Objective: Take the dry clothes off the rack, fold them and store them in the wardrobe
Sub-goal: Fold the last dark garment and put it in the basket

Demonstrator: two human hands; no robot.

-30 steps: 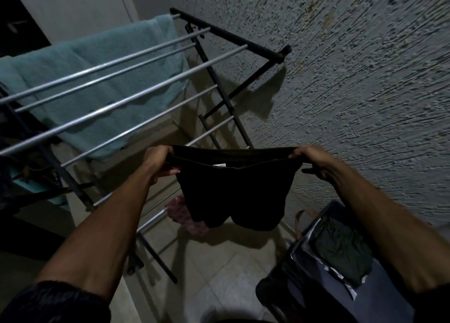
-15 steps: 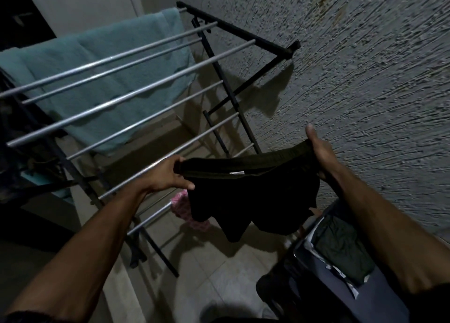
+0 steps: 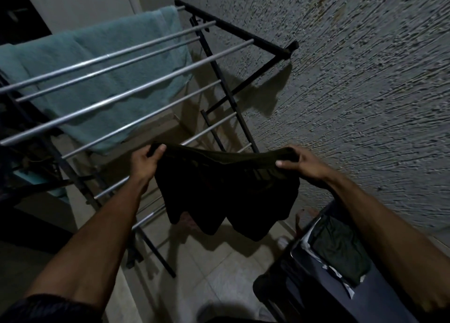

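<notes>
Head view, dark shorts waistband level between left hand, right hand, legs down

— What's behind the shorts?
— Part of the rack's lower bars, and something pink, unclear.
— The towel?
— Cut off at the left edge.

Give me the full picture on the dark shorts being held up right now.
The dark shorts look like soft, near-black fabric with an olive tinge along the waistband. They hang in the air in front of the drying rack, waistband stretched on top, two short legs dangling free. The left hand grips one waistband end, the right hand the other. Nothing else touches them.
</notes>
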